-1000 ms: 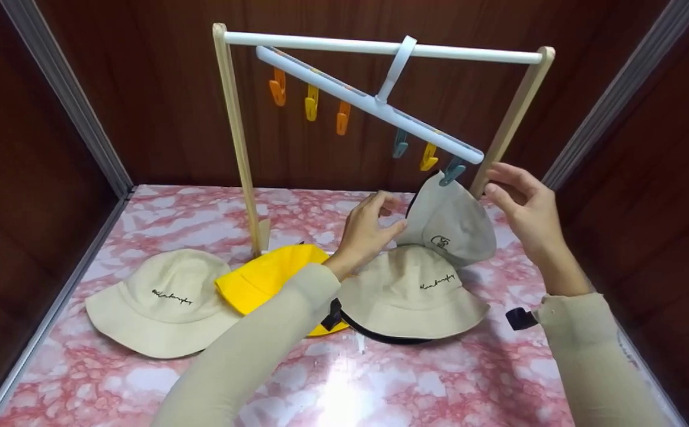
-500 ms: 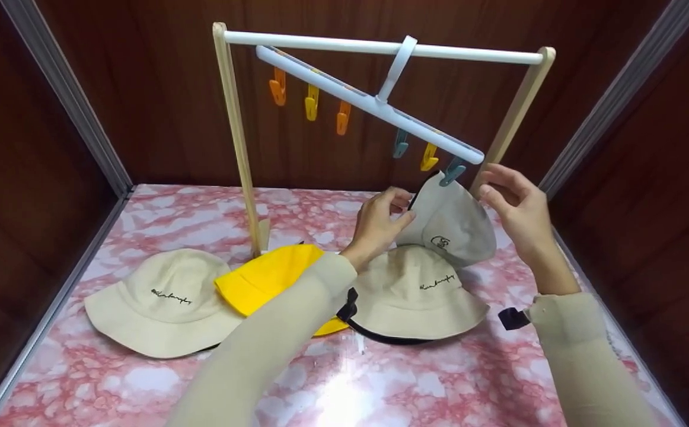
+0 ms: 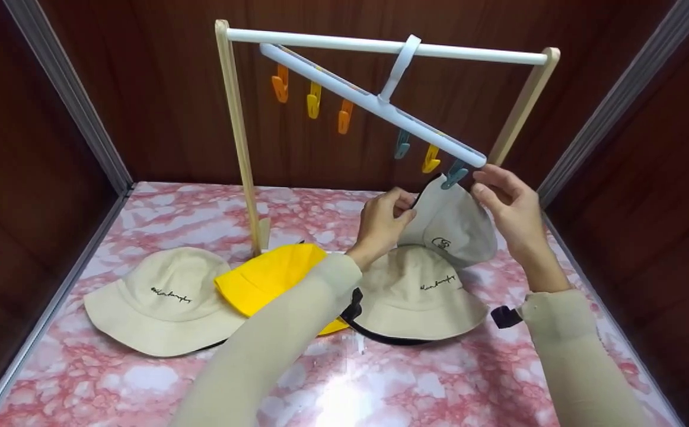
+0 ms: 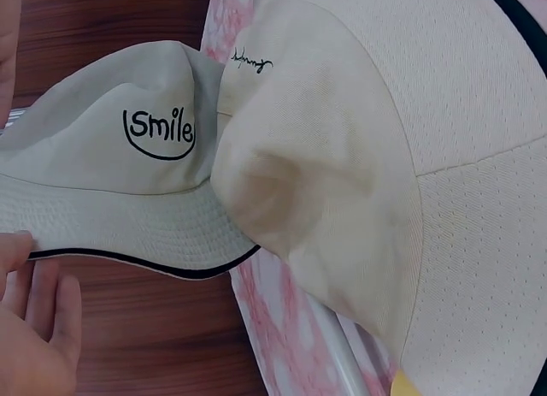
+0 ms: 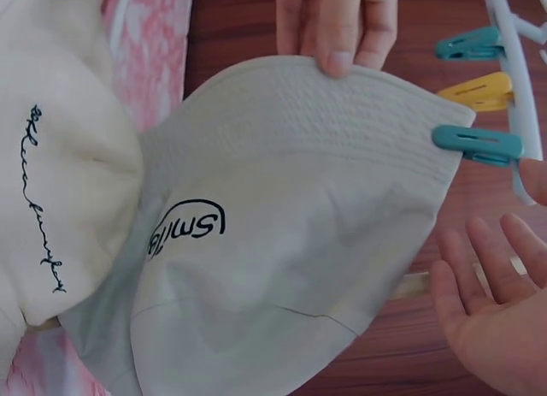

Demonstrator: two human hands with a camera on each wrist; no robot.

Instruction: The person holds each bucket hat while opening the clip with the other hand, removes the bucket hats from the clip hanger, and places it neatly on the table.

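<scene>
A light grey bucket hat (image 3: 463, 228) with a "Smile" print hangs by its brim from the end teal clip (image 5: 477, 144) of a white clip hanger (image 3: 374, 104). My left hand (image 3: 385, 220) pinches the hat's black-edged brim, thumb on one face and fingers on the other, as the left wrist view shows. On the other side, my right hand (image 3: 513, 207) is beside the teal clip with its fingers loosely bent and apart. Its thumb is close to the clip's outer end; whether it touches cannot be told.
The hanger tilts down to the right on a white rod (image 3: 321, 40) between wooden posts. Other orange, yellow and teal clips hang from it. Below are a cream hat (image 3: 410, 296), a yellow hat (image 3: 273, 276) and another cream hat (image 3: 166, 290) on the pink marbled table (image 3: 113, 391).
My left hand has moved right and taken hold of the grey hat's brim. My right hand has shifted slightly left, closer to the teal clip. The hat stays clipped.
</scene>
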